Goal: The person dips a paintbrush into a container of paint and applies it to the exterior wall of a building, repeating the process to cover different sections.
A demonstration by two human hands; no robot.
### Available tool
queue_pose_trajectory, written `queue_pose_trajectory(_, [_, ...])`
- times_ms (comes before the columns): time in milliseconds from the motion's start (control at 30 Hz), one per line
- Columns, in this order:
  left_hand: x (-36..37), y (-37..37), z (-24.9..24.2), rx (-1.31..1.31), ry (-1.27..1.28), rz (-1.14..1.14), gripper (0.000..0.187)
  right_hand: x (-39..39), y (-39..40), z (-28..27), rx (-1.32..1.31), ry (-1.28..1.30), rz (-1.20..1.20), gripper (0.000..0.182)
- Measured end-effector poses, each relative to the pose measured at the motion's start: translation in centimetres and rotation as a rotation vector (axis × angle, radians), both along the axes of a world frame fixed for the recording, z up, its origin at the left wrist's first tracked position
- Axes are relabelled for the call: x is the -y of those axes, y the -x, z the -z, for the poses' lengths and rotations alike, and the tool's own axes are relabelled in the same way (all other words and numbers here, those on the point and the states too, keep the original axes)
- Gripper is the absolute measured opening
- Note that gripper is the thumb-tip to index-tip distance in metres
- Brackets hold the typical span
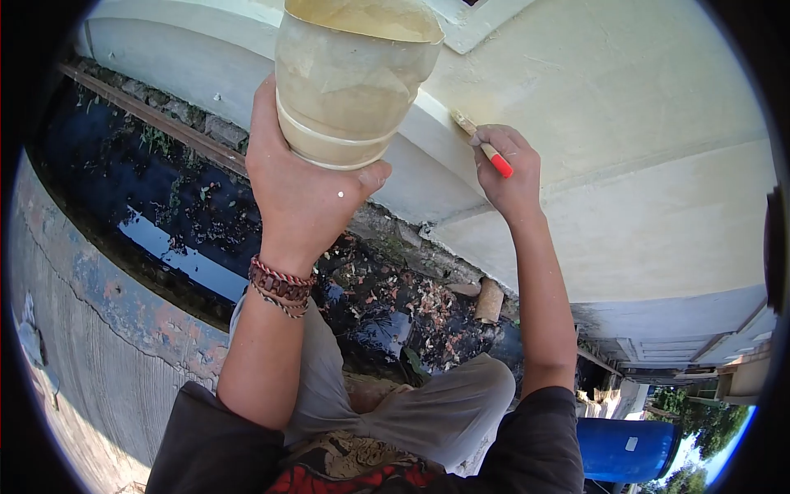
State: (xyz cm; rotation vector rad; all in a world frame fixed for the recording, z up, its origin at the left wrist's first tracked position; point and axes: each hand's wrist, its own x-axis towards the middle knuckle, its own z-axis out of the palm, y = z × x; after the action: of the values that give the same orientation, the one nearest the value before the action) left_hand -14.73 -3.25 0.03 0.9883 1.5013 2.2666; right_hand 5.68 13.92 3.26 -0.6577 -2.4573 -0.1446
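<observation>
My left hand (300, 185) is wrapped round the lower part of a cut-open, cloudy plastic container (350, 90), raised at the top centre. Pale cream paint coats its inside. To the right, my right hand (510, 169) grips a small paintbrush (496, 159) with a red-tipped handle. The brush's bristles, at its upper left end, are at the surface of the cream-painted wall (592, 107), near a curved ledge. Woven bracelets circle my left wrist.
Below the wall runs a ditch of dark water (107, 181) with leaves and debris. A short pipe (489, 301) juts out beside it. A worn concrete edge (123, 288) lies at the left. A blue barrel (629, 449) is at the lower right.
</observation>
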Motion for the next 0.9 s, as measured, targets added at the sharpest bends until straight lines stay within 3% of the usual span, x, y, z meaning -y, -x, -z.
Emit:
queue_pose_trajectory(167, [0.2, -0.2, -0.7, -0.027, 0.003, -0.029, 0.077, 0.2, -1.1, -4.2, -0.302, -0.415, -0.016, 0.027])
queue_pose_trajectory(267, [0.0, -0.5, -0.5, -0.017, -0.003, -0.01, 0.077, -0.1, -1.0, -4.9, -0.346, -0.683, -0.064, 0.03])
queue_pose_trajectory(400, [0.2, -0.8, -0.8, 0.003, 0.013, 0.007, 0.076, 0.5, -1.0, 1.4, 0.101, -0.526, 0.069, 0.022])
queue_pose_trajectory(433, [0.2, -0.8, -0.9, 0.0, 0.009, -0.001, 0.076, 1.0, -0.6, 2.1, 0.099, -0.532, 0.066, 0.022])
queue_pose_trajectory(500, [0.3, -1.0, -1.1, -0.008, 0.006, -0.014, 0.076, 1.9, -0.3, 2.8, 0.072, -0.155, 0.051, 0.021])
queue_pose_trajectory(600, [0.4, -1.1, -1.2, -0.01, 0.013, -0.005, 0.076, -0.2, -0.6, -2.2, -0.029, -0.06, 0.092, 0.02])
queue_pose_trajectory(667, [0.4, -1.0, -1.1, -0.004, 0.019, 0.011, 0.076, -0.8, -0.9, -5.7, -0.276, -0.095, 0.063, 0.021])
queue_pose_trajectory(733, [0.1, -1.0, -0.9, -0.027, 0.008, -0.024, 0.077, -0.6, -0.8, -7.5, -0.428, -0.438, -0.083, 0.024])
queue_pose_trajectory(767, [0.1, -1.0, -0.9, -0.026, 0.008, -0.022, 0.077, -0.8, -0.9, -7.4, -0.406, -0.621, -0.048, 0.021])
queue_pose_trajectory(800, [0.0, -1.1, -0.9, -0.016, 0.011, -0.008, 0.077, -0.7, -1.0, -6.7, -0.405, -0.623, -0.044, 0.021])
queue_pose_trajectory(900, [-0.1, -1.3, -0.9, -0.005, 0.009, 0.01, 0.078, -0.4, -0.6, -1.1, -0.044, -0.615, 0.003, 0.018])
